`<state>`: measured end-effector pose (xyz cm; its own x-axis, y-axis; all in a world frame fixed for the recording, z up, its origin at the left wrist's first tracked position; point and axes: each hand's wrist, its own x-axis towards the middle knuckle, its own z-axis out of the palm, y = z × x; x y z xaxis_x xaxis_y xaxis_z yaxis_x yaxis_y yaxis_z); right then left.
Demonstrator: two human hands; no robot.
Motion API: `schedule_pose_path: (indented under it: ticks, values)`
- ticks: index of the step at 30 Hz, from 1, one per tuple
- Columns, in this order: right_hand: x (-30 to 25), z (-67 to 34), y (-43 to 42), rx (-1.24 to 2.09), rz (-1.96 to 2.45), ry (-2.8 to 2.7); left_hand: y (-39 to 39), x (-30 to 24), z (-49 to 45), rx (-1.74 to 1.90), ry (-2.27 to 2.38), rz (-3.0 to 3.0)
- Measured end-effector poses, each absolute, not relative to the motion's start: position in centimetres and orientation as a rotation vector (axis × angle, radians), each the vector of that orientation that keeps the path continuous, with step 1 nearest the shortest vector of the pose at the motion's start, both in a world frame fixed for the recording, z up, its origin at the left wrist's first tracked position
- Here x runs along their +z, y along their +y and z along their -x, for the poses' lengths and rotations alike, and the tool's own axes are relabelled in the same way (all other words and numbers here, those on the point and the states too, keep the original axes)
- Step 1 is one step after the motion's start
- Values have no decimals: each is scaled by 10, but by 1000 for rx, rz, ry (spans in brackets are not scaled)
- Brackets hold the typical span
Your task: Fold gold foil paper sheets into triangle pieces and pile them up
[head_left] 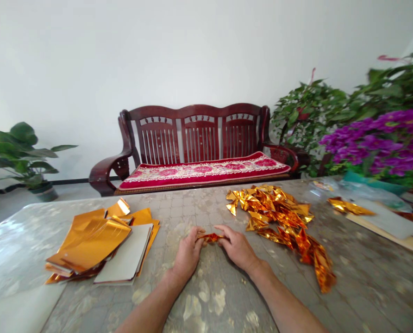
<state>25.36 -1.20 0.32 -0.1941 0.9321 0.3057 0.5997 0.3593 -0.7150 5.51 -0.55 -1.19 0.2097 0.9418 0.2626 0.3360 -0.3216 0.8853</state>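
Observation:
My left hand (187, 253) and my right hand (237, 246) meet at the middle of the table, both pinching a small folded piece of gold foil paper (210, 237) between their fingertips. To the left lies a loose stack of flat gold foil sheets (95, 240), some turned white side up. On the right sprawls a pile of folded gold foil pieces (279, 217), trailing toward the near right.
The table (209, 296) has a patterned grey cover. One more gold piece (350, 207) lies at the far right near flat boards and a plastic bag. Purple flowers (383, 143) and green plants stand right. A wooden bench (199, 148) is behind; a potted plant (22, 155) stands far left.

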Motion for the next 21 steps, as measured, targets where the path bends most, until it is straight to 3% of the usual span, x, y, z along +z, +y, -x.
schedule_pose_path:
  ticks: [21]
  values:
    - [8, -253, -11, 496, 1417, -1980, -15, 7, -57, 623, 1575, -2378]
